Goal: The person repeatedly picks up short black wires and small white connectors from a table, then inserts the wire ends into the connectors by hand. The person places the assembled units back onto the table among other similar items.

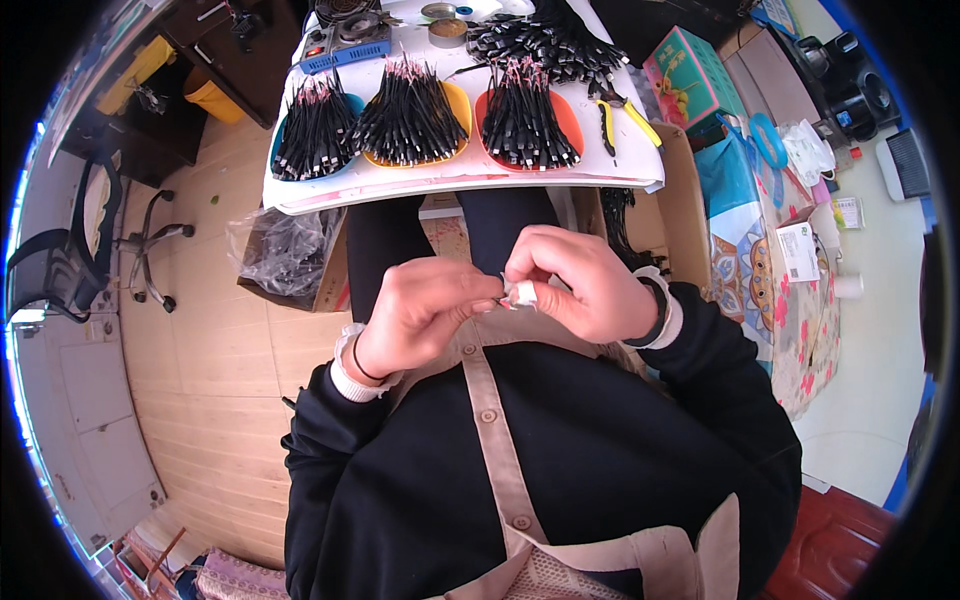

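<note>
Above my lap, my left hand [422, 312] and my right hand [588, 285] meet with fingertips pinched together. A small piece sits between them, partly dark and pinkish, too small and covered to name. A white wrapping [525, 293] shows at my right thumb and fingertips; I cannot tell whether it is tape on the thumb or part of the piece. Beyond my hands, bundles of short black cables [412, 112] with metal plugs lie in a teal tray [284, 172], a yellow tray [462, 102] and an orange tray [570, 122] on the white table [450, 187].
Behind the trays lies a heap of black cables [545, 45]. Yellow-handled pliers [628, 115] rest at the table's right. A blue device [347, 56] and a round tin [447, 33] stand at the back. Cardboard boxes [685, 205] flank my knees; an office chair [150, 245] is left.
</note>
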Action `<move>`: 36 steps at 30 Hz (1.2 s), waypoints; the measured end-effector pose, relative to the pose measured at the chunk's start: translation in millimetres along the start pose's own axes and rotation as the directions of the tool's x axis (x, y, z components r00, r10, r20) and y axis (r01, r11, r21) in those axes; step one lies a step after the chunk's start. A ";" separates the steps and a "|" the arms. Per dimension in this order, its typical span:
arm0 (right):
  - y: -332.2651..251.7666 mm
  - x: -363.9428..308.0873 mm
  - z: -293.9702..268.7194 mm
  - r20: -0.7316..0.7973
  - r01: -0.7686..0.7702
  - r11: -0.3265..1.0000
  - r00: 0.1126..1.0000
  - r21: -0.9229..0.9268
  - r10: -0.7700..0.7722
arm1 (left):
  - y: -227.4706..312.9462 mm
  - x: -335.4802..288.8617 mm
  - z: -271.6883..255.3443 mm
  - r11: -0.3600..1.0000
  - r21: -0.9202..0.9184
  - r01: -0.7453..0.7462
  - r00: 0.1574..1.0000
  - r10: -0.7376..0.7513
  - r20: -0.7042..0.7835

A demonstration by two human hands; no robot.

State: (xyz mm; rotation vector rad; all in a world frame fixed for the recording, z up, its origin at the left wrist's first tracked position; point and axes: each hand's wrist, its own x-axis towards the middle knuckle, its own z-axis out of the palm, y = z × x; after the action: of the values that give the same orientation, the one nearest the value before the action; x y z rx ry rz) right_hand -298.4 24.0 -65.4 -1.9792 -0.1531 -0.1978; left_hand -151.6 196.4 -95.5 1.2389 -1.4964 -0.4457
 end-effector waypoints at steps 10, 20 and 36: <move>-8.4 -17.4 -0.5 -0.139 -0.058 0.992 0.989 -0.116 0.042 | 4.5 -6.5 10.0 0.999 0.053 0.001 0.997 0.003 -0.079; -7.5 -8.6 -4.0 0.083 -0.276 0.927 0.961 0.254 0.264 | 0.0 -2.4 12.2 0.997 0.064 -0.036 0.996 0.041 -0.082; -8.6 29.0 -26.2 -0.170 0.432 0.876 0.866 -0.215 -0.469 | -9.0 30.4 8.2 0.179 -0.953 0.243 0.941 -0.281 0.187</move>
State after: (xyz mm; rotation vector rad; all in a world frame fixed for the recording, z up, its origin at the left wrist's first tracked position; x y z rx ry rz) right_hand -273.5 3.9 -41.3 -2.0482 -0.4744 -0.7552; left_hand -150.6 164.1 -90.6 0.3887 -0.5989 -1.3679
